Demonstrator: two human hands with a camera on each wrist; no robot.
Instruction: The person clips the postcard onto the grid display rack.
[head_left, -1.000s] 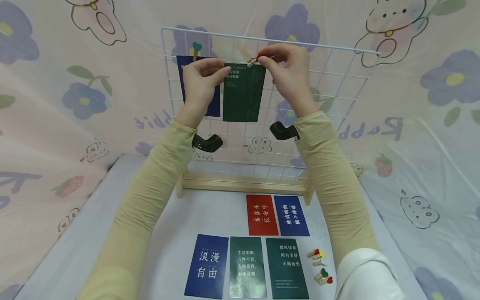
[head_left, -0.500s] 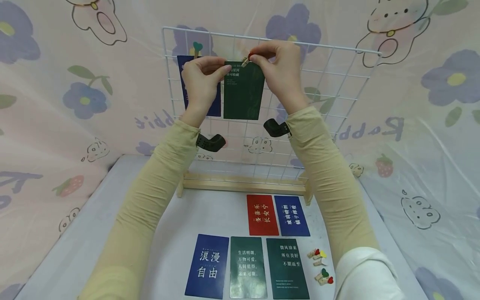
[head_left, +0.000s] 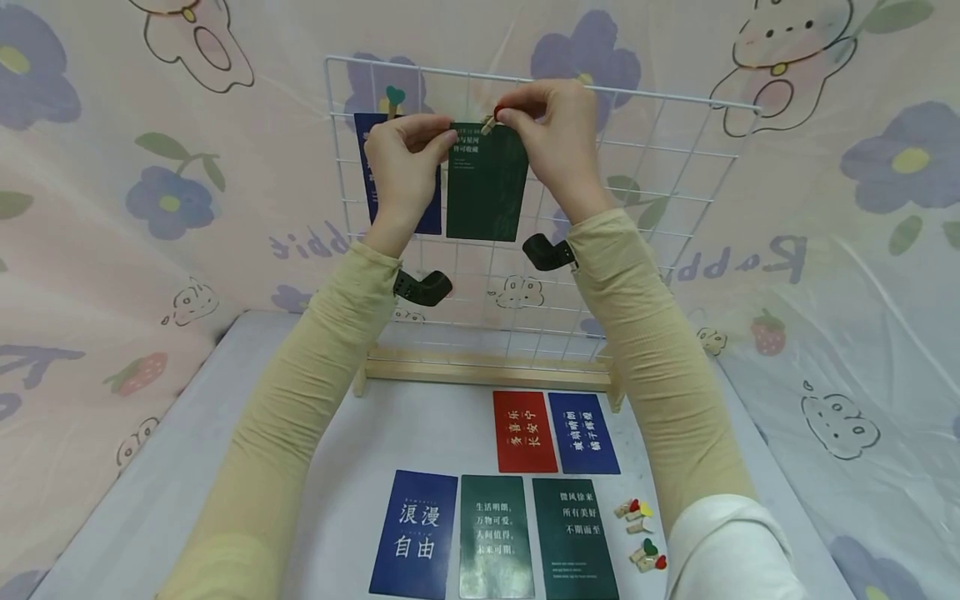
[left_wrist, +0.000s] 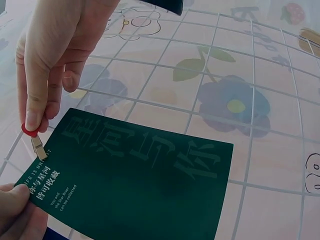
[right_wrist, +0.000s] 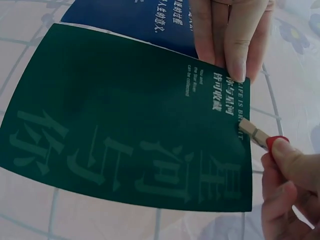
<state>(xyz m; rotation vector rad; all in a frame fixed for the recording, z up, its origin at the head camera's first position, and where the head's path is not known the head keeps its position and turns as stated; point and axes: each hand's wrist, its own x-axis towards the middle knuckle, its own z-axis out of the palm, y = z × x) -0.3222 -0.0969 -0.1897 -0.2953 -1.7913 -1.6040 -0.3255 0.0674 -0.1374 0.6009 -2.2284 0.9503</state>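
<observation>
A dark green card [head_left: 486,192] with white lettering hangs upright against the white wire grid [head_left: 652,158]. My left hand [head_left: 401,167] pinches its top left corner between thumb and fingers. Between the thumb and fingers of my right hand [head_left: 564,142] is a small wooden clothespin [right_wrist: 254,134] with a red ornament, its tip over the card's top edge near the middle. To the left a blue card [head_left: 427,204] hangs on the grid, partly hidden by my left hand, under a clothespin with a green heart [head_left: 394,98].
A wooden base [head_left: 487,371] carries the grid. On the white table lie a red card [head_left: 525,432], a small blue card [head_left: 584,433], a larger blue card [head_left: 414,533] and two green cards [head_left: 496,537]. Several clothespins [head_left: 637,527] lie at the right.
My right hand has shifted left with the clothespin, from near the card's right part to the middle of its top edge. My left hand keeps its grip on the corner.
</observation>
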